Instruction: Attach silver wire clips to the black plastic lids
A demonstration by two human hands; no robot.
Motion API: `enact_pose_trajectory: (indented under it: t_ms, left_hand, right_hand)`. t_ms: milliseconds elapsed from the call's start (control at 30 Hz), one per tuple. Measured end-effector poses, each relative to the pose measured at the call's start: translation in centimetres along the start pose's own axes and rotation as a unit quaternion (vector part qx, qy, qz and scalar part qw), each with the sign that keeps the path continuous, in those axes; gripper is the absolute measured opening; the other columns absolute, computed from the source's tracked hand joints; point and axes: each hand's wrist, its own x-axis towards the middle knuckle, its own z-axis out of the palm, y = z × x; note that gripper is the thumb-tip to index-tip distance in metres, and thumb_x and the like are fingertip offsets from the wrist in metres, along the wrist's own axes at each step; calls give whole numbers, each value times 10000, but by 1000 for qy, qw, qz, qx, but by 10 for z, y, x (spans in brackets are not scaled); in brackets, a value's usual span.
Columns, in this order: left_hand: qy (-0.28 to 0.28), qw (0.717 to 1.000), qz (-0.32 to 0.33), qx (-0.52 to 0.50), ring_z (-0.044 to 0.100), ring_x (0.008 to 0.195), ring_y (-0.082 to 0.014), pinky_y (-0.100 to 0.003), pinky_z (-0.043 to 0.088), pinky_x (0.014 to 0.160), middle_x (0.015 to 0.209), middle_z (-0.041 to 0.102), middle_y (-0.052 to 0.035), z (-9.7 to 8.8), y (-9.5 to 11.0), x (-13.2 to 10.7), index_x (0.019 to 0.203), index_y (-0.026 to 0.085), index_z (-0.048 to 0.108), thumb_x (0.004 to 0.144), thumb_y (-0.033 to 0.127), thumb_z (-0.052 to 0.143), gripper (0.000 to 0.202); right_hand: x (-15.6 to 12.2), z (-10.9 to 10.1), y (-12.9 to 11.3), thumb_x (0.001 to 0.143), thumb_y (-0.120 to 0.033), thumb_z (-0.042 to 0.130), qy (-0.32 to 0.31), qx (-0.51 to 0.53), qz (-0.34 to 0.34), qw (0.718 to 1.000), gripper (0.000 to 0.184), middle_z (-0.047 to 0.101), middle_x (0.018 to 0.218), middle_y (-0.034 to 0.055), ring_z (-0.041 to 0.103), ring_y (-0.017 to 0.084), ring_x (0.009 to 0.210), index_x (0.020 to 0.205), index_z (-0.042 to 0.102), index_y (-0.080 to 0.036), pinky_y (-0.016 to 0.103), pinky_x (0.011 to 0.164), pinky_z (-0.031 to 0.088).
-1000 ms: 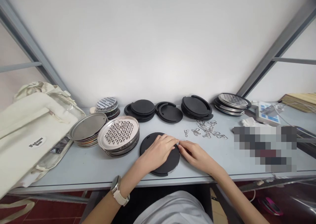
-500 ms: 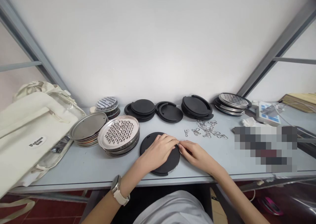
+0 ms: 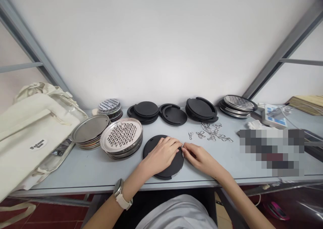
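Note:
On the table in front of me lies a black round disc [image 3: 156, 146], with a shiny metal edge showing at its lower right. My left hand [image 3: 161, 155] rests over it, fingers together and bent across its upper right, bearing on the disc. At that right edge, my right hand [image 3: 198, 155] is closed in a pinch, thumb against fingers. A small piece of bent metal wire [image 3: 182, 151] shows at its fingertips, mostly hidden. Similar loose wire clips [image 3: 212, 133] lie scattered behind my right hand.
Stacked grater discs [image 3: 123, 138] and plain metal discs [image 3: 91, 128] stand to the left, beside a cream bag [image 3: 27, 131]. Black plastic discs [image 3: 146, 109] line the wall. More grater discs [image 3: 238, 104], a power strip [image 3: 274, 116] and a blurred-out patch are on the right.
The fingertips at the disc's right edge have shifted very slightly, and a little more of the metal piece shows. The disc and the stacks stay where they were.

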Motion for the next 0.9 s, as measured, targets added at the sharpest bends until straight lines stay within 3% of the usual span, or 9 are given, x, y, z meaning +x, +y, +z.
enact_pose_trajectory:
  t_ms: [433,633,900]
  left_hand:
    - [-8,1000,-4,-1,510,1078,-202,-366,409,926,1112,591,-64,-2,1,0,1140,200,510,976,173,348,232]
    - [-5,1000,-6,-3,510,1093,-206,-369,409,934,1141,590,-63,-1,0,0,1149,196,496,973,179,367,220]
    - [3,999,2,-32,493,1148,-199,-368,402,966,1257,567,-48,-1,0,-1,1304,223,401,969,156,382,342]
  right_hand:
    - [-1,1,1,962,-409,388,-1,58,34,998,306,399,590,-53,373,114,526,741,446,-205,227,497,312]
    - [-1,0,2,978,-383,351,-10,31,20,999,307,452,632,-34,418,125,557,742,433,-205,238,528,338]
    - [-1,-1,2,993,-332,321,-21,-7,-2,1000,305,531,702,6,485,152,637,763,468,-195,270,617,372]
